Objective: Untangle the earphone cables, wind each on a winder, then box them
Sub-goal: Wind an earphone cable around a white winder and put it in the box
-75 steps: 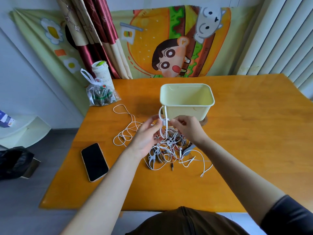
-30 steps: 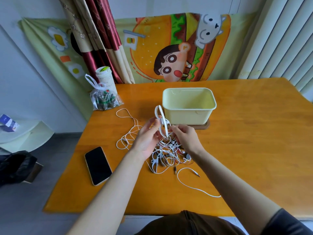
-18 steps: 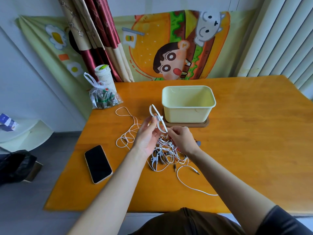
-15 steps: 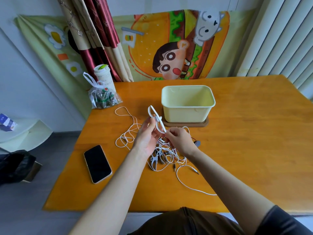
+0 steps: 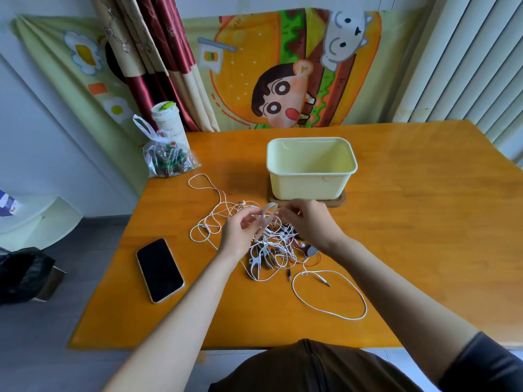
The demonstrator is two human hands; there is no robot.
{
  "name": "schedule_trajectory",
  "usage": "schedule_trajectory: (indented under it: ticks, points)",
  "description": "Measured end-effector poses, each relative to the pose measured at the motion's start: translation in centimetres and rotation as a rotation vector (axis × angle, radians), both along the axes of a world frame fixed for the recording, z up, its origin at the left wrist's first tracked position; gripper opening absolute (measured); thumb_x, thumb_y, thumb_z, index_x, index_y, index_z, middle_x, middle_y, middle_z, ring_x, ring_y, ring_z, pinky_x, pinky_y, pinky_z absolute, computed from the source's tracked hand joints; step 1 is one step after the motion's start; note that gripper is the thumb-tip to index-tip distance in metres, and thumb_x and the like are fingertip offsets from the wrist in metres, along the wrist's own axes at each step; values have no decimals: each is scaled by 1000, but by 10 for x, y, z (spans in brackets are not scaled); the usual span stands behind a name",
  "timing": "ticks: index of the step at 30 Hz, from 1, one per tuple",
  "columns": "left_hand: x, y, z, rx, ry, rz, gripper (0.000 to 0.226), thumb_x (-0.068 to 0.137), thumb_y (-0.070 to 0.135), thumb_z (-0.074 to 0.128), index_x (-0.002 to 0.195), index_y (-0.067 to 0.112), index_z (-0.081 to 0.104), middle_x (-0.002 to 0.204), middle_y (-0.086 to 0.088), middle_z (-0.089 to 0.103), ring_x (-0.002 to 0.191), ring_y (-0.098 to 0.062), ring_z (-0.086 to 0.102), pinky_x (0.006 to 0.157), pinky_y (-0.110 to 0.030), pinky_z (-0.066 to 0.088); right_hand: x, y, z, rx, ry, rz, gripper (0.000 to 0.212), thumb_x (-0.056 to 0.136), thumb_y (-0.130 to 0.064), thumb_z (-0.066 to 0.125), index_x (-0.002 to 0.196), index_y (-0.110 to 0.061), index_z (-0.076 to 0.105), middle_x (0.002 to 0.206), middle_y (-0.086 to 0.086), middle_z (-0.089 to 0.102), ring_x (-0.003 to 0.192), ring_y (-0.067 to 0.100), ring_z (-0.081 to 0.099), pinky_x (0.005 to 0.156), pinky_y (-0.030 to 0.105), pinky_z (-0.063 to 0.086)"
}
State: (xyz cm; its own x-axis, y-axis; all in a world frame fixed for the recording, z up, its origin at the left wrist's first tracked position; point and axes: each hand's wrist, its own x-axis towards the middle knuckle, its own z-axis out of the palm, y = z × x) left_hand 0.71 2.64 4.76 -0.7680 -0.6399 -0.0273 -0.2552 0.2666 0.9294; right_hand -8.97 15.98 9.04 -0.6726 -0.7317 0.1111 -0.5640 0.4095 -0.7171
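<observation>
Where the table point(image 5: 424, 222) lies nearest: one loose cable loop point(image 5: 328, 313), then a phone point(image 5: 160, 270). Behind, on the table: tangled earphone cables point(image 5: 271, 246). Over these, the left hand point(image 5: 239, 234) pinches a white winder point(image 5: 266, 215), and the right hand point(image 5: 310, 222) pinches a strand of the cables. Farthest: a yellow box point(image 5: 311, 178), just beyond the tangle.

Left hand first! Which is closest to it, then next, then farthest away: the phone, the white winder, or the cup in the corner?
1. White winder: held at the left hand's fingertips.
2. Phone: left of the hand, nearer the person.
3. Cup: at the far-left corner, behind the plastic bag.
</observation>
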Motion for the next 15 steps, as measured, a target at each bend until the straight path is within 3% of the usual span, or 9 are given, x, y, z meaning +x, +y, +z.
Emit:
schedule_trajectory:
  ticks: [2, 6, 9, 15]
  points:
    - [-1, 3, 2, 28, -28, -86, 16, 90, 16, 64, 106, 15, 66, 88, 3, 65, 88, -15, 61, 71, -15, 45, -8, 3, 2, 2, 22, -19, 22, 92, -22, 57, 81, -6, 67, 74, 9, 66, 62, 22, 55, 57, 28, 42]
    - [-1, 10, 6, 122, -21, -186, 20, 90, 19, 62, 110, 17, 65, 94, -2, 65, 90, -18, 60, 76, -19, 46, -16, 5, 3, -23, 49, -62, 19, 93, -23, 56, 86, -9, 68, 78, -2, 57, 63, 8, 48, 54, 13, 34]
    - [0, 12, 11, 186, -26, -212, 18, 92, 19, 60, 110, 20, 62, 105, -7, 66, 96, -19, 60, 76, -15, 46, -18, 5, 1, -21, 58, -76, 20, 93, -23, 55, 88, -8, 68, 81, -2, 56, 67, 11, 49, 57, 21, 34]
    - [-2, 11, 23, 239, -9, -256, 16, 93, 15, 57, 101, 28, 61, 101, 0, 66, 93, -12, 60, 71, -13, 45, -21, 5, -3, -63, 39, -150, 19, 94, -19, 55, 90, -6, 68, 82, 1, 60, 69, 17, 54, 58, 22, 41]
